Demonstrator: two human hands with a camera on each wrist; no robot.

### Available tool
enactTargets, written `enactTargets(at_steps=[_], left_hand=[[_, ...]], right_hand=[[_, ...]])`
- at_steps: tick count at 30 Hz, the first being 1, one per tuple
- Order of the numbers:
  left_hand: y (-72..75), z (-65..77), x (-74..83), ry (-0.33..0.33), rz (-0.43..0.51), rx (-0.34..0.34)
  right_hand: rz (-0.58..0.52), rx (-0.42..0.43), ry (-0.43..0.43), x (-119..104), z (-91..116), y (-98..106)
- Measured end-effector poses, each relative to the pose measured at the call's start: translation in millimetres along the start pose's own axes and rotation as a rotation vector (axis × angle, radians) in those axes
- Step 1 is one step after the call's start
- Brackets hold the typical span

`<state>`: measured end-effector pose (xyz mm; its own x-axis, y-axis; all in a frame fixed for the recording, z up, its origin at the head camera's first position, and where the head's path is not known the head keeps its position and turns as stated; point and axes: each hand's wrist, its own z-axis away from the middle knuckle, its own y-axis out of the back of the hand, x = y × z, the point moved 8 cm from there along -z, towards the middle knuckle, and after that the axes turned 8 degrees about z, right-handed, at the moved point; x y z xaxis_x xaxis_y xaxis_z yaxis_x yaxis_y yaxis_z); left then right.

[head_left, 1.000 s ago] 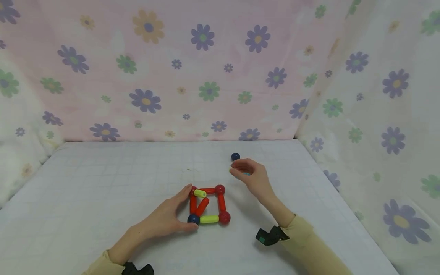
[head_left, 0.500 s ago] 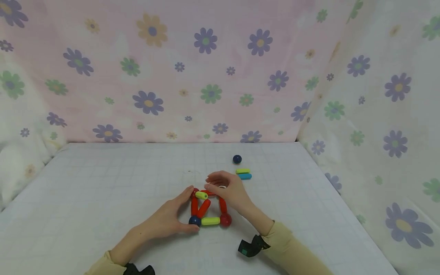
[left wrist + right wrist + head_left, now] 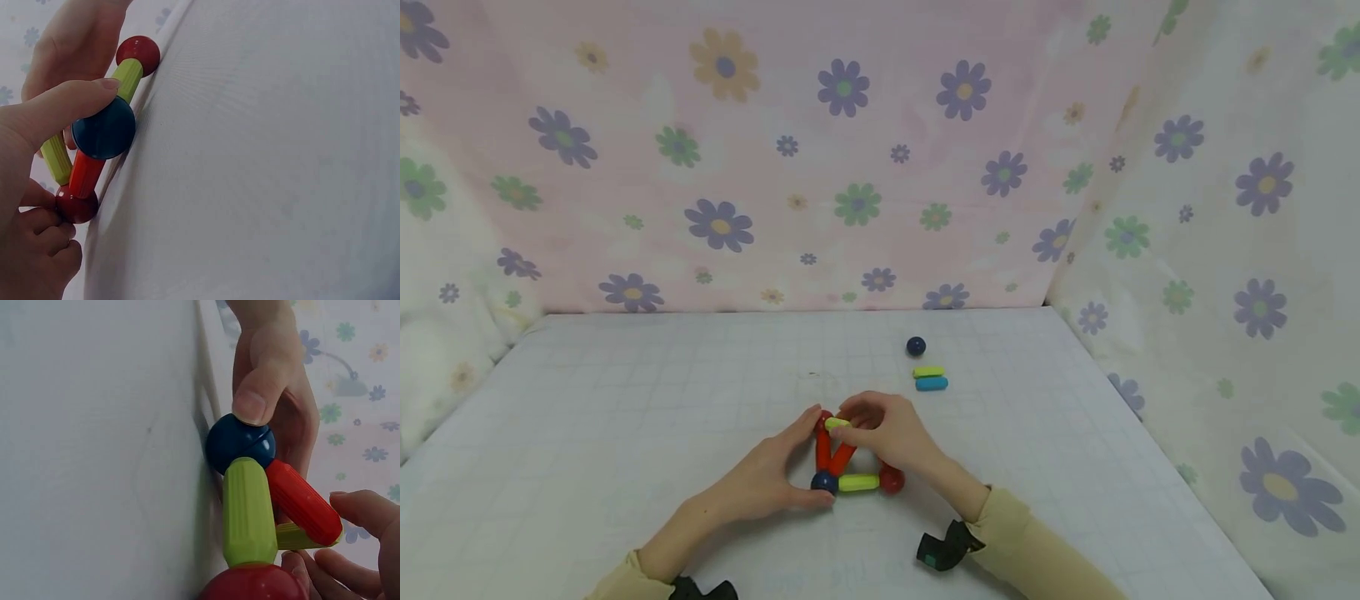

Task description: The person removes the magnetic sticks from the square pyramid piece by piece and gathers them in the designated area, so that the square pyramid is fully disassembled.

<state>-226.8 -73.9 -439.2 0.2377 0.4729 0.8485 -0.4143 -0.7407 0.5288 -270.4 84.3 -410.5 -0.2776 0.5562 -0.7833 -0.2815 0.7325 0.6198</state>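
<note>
A frame of magnetic rods and balls stands on the table. My left hand holds its left side, thumb on the blue ball and fingers at the far red ball. A yellow-green rod joins the blue ball to the near right red ball. Slanting up from the blue ball is a red rod. My right hand pinches near the free end of another yellow-green rod, its thumb close to the slanting red rod. That hand hides the frame's far right corner in the head view.
Beyond the right hand lie a loose dark blue ball, a yellow-green rod and a blue rod. Flowered cloth hangs behind the table and along both sides.
My right hand has come from beside the loose rods, leftward and nearer, onto the frame's raised rods. The left hand keeps its hold in place.
</note>
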Motion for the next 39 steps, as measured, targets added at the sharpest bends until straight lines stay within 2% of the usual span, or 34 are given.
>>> enactTargets(at_steps=[7, 22, 39], left_hand=[[0.3, 0.6, 0.7, 0.004, -0.011, 0.001], [0.5, -0.6, -0.1, 0.009, -0.025, 0.003], [0.0, -0.9, 0.8, 0.023, -0.029, 0.01]], right_hand=[[-0.023, 0.005, 0.005, -0.9, 5.2, -3.1], [-0.103, 0.033, -0.05, 7.4, 5.3, -0.3], [-0.034, 0.069, 0.023, 2.8, 5.0, 1.7]])
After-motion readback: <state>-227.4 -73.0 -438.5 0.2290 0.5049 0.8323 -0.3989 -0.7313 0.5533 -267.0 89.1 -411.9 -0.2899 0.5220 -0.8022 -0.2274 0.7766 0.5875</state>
